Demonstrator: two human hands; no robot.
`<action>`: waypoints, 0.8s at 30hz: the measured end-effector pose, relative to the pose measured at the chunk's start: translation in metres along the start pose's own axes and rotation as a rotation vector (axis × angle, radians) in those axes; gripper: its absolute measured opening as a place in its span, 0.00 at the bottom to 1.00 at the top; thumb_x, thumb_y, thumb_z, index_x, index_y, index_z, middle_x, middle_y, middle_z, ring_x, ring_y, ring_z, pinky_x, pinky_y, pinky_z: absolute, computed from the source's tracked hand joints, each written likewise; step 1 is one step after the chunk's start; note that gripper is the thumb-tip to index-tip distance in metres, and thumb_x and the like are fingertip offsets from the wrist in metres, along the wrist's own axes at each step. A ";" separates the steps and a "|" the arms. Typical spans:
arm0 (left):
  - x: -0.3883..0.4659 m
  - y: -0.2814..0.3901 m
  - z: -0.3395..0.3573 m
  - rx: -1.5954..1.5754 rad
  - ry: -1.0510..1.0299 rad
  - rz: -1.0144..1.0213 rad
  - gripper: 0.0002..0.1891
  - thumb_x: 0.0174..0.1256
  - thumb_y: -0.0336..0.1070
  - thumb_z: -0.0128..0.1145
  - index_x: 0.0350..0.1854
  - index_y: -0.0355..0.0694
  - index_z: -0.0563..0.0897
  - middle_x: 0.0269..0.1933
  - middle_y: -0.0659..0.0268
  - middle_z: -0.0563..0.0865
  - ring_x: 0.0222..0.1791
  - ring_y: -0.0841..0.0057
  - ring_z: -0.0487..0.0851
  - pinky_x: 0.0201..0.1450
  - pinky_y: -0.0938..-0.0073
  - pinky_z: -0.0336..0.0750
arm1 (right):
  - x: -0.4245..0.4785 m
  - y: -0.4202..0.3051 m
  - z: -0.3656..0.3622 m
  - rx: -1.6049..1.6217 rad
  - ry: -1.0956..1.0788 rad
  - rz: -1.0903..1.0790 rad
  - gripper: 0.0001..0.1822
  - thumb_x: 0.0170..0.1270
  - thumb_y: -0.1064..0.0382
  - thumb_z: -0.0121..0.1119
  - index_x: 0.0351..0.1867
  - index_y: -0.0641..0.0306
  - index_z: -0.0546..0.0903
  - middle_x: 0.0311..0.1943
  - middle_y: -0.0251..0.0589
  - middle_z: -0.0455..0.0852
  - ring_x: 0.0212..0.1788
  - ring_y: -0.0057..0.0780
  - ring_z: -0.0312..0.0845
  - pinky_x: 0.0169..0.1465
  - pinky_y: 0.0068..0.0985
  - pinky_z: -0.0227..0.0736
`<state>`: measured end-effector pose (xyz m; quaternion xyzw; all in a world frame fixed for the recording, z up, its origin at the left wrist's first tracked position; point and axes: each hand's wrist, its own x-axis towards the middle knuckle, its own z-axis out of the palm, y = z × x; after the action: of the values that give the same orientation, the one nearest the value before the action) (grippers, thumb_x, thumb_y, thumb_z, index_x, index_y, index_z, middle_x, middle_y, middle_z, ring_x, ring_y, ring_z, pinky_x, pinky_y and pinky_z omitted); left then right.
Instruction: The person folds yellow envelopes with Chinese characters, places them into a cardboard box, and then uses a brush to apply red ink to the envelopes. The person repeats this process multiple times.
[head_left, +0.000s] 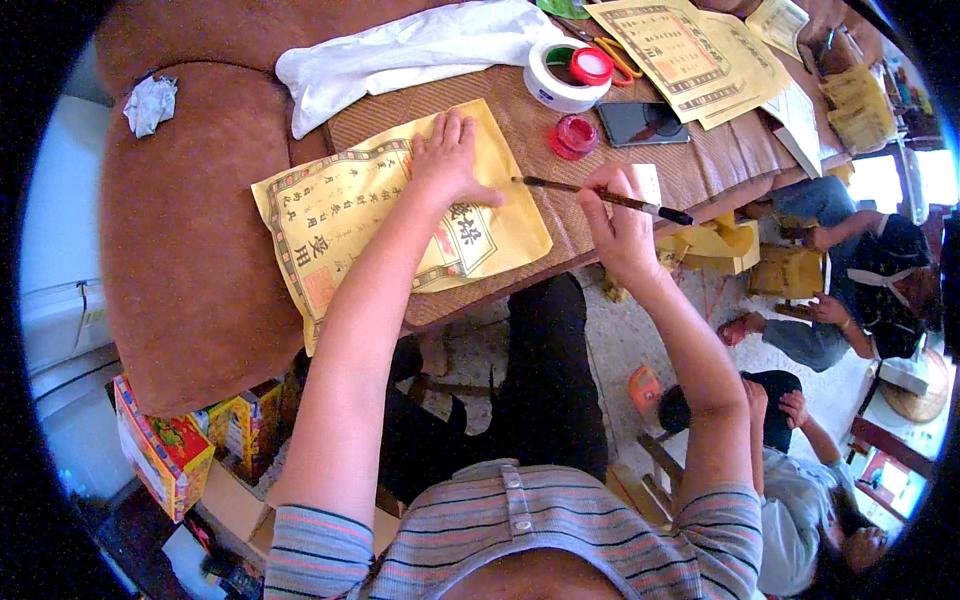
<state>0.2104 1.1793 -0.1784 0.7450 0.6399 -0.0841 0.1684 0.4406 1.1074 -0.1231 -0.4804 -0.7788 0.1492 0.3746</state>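
A yellow paper envelope (517, 217) with black and red printed characters lies on the brown woven mat of the sofa seat. My left hand (448, 161) rests flat on its upper right part, fingers pointing away from me and thumb out to the side. Between the fingers and thumb of my right hand (621, 225) is a dark, slim writing brush (551, 184). Its thin left end is over the envelope's right edge; whether it touches the paper I cannot tell. A small white item (646, 180) shows just behind my right hand. A red glass jar (574, 137) stands beyond the brush.
White tape (551, 94) holds a red round container (592, 66); orange-handled scissors (624, 56) lie beside it. Nearby are a smartphone (643, 124), more printed yellow sheets (667, 52) and white cloth (405, 60). Colourful boxes (169, 450) stand lower left. Two people (885, 285) sit at right.
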 end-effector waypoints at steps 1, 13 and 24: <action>0.000 -0.001 0.001 -0.004 0.002 0.003 0.69 0.28 0.68 0.71 0.73 0.37 0.48 0.76 0.53 0.45 0.76 0.62 0.41 0.73 0.48 0.44 | 0.000 -0.001 0.003 -0.022 -0.026 0.002 0.04 0.62 0.70 0.55 0.32 0.65 0.72 0.31 0.42 0.73 0.36 0.35 0.70 0.40 0.29 0.65; -0.002 -0.001 0.003 -0.027 0.055 0.021 0.67 0.29 0.67 0.71 0.72 0.36 0.51 0.75 0.52 0.48 0.76 0.59 0.43 0.72 0.46 0.46 | 0.039 -0.001 0.017 0.026 0.053 0.020 0.05 0.60 0.67 0.58 0.33 0.65 0.75 0.31 0.49 0.75 0.37 0.48 0.72 0.38 0.40 0.67; -0.005 0.003 -0.006 -0.050 -0.009 0.006 0.68 0.30 0.66 0.71 0.73 0.36 0.48 0.75 0.52 0.47 0.76 0.59 0.40 0.73 0.48 0.43 | 0.091 0.013 0.054 0.043 0.109 -0.059 0.05 0.61 0.67 0.57 0.35 0.65 0.76 0.31 0.50 0.77 0.36 0.47 0.75 0.39 0.37 0.69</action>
<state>0.2115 1.1765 -0.1707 0.7421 0.6389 -0.0710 0.1898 0.3864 1.1991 -0.1274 -0.4566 -0.7676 0.1285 0.4309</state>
